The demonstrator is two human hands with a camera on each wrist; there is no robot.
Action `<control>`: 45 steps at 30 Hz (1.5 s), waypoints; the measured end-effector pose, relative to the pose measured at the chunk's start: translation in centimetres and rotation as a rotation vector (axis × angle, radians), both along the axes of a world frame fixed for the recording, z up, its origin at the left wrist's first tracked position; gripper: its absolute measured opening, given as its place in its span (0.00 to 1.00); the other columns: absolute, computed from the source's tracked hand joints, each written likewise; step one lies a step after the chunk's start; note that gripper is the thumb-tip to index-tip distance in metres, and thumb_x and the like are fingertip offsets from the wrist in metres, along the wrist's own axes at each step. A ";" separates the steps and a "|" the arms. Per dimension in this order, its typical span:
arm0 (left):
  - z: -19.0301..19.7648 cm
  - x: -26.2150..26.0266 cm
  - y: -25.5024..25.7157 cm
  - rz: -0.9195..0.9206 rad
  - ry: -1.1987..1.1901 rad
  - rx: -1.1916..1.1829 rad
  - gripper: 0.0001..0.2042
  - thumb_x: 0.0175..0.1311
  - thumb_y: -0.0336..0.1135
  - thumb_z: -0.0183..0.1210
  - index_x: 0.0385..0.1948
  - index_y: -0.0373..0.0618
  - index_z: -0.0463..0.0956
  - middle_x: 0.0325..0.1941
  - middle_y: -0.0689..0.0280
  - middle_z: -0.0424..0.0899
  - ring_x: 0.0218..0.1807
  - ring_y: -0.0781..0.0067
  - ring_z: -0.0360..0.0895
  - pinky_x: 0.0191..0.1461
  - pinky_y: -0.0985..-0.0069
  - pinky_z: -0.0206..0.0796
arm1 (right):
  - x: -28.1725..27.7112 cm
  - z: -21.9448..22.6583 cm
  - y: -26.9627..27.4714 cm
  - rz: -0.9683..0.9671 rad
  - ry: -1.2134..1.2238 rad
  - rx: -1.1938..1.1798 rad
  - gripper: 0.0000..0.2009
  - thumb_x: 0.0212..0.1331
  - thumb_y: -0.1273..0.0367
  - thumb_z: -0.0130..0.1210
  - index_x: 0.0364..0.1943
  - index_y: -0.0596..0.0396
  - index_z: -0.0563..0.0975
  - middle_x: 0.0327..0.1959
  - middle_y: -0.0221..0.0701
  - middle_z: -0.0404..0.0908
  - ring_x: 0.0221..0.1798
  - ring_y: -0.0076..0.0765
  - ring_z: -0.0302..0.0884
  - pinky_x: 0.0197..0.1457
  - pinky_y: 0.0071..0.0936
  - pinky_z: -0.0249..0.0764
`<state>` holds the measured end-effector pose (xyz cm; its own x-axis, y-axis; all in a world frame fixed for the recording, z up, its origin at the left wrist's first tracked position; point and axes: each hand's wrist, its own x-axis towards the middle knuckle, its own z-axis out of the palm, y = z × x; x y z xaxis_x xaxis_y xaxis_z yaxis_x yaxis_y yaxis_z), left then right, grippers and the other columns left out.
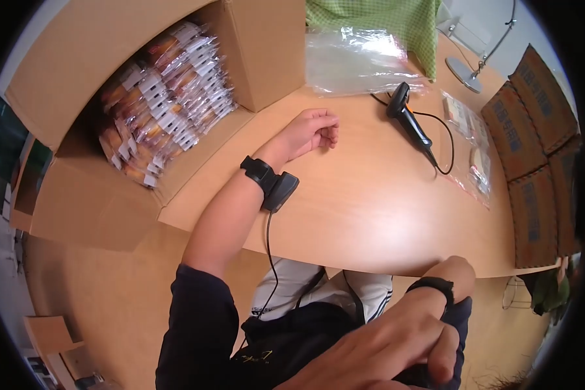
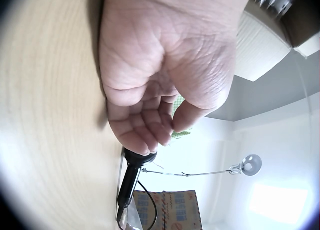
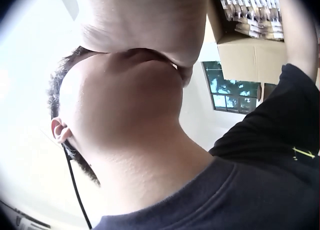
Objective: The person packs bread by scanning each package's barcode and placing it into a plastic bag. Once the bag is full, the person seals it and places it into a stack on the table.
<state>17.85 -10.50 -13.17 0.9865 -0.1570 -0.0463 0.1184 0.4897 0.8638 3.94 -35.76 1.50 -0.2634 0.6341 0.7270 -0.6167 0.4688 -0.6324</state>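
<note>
On the table [image 1: 344, 214], my left hand [image 1: 309, 133] rests on its side with loosely curled fingers and nothing in them. The left wrist view shows its palm [image 2: 165, 65] and bent fingers. Beyond the fingertips lies a black barcode scanner [image 1: 409, 120] with its cable, apart from the hand. My right hand [image 1: 390, 341] is raised close to the head camera, back of the hand showing. In the right wrist view, that hand [image 3: 145, 20] is up against the person's face; its fingers are mostly hidden there. No object shows in it.
A large open carton [image 1: 263, 58] at left holds stacked clear packets [image 1: 175, 91] with white labels. Clear plastic bags [image 1: 351, 65] lie at the back near a green checked cloth [image 1: 396, 19]. At right are bagged items [image 1: 478, 162], brown boxes [image 1: 533, 149] and a lamp base [image 1: 463, 73].
</note>
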 end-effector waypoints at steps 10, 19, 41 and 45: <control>0.4 -0.5 -0.3 0.003 -0.002 0.015 0.06 0.71 0.34 0.53 0.33 0.43 0.73 0.29 0.67 0.77 0.33 0.73 0.77 0.40 0.73 0.73 | 11.8 -3.8 -11.6 -1.580 -1.399 -0.516 0.14 0.53 0.76 0.55 0.46 0.63 0.78 0.44 0.43 0.83 0.44 0.53 0.81 0.50 0.39 0.77; 1.1 -0.8 -0.7 0.044 0.009 0.087 0.06 0.71 0.33 0.51 0.34 0.44 0.71 0.28 0.66 0.76 0.32 0.73 0.75 0.39 0.74 0.71 | 18.8 -7.6 -18.8 -1.807 -1.472 -1.314 0.16 0.67 0.62 0.47 0.48 0.58 0.79 0.59 0.45 0.76 0.62 0.52 0.72 0.61 0.42 0.70; -0.5 -0.2 -0.6 0.062 -0.058 0.076 0.07 0.70 0.34 0.54 0.33 0.41 0.72 0.26 0.63 0.78 0.28 0.71 0.78 0.31 0.74 0.72 | 33.1 -16.3 -26.8 -2.044 -2.220 -1.275 0.19 0.61 0.58 0.51 0.34 0.63 0.83 0.56 0.59 0.75 0.56 0.64 0.74 0.61 0.50 0.69; -0.3 -0.1 -0.7 0.051 -0.044 0.067 0.06 0.69 0.33 0.54 0.33 0.41 0.72 0.28 0.63 0.78 0.30 0.70 0.78 0.33 0.73 0.73 | 32.6 -14.7 -25.9 -2.066 -2.244 -1.320 0.19 0.60 0.58 0.52 0.35 0.63 0.84 0.56 0.56 0.75 0.56 0.61 0.74 0.59 0.49 0.71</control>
<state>17.71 -11.15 -13.47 0.9945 -0.1045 -0.0113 0.0559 0.4352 0.8986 36.56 -61.67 -13.25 0.8874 0.3331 0.3187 0.2235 -0.9155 0.3345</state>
